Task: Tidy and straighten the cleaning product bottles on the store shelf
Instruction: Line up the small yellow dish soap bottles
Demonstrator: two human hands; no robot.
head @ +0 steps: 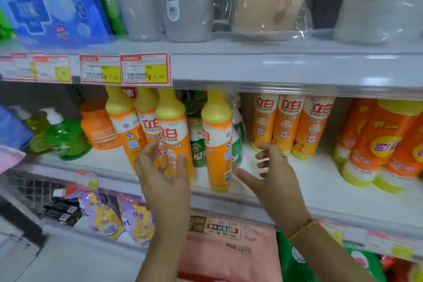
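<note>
The left hand (164, 173) is held open with fingers loosely curved, directly in front of one tall orange bottle; whether it is touched cannot be told. The right hand (274, 178) is spread wide and nothing is held. Four tall orange bottles (217, 144) with yellow caps are counted near the front of the middle shelf (320, 179), some tilted. Three rear orange bottles (288, 121) are set upright side by side beyond the right hand. Two green spray bottles (237, 142) are partly hidden between the groups. Price tags (145, 68) are fixed above.
</note>
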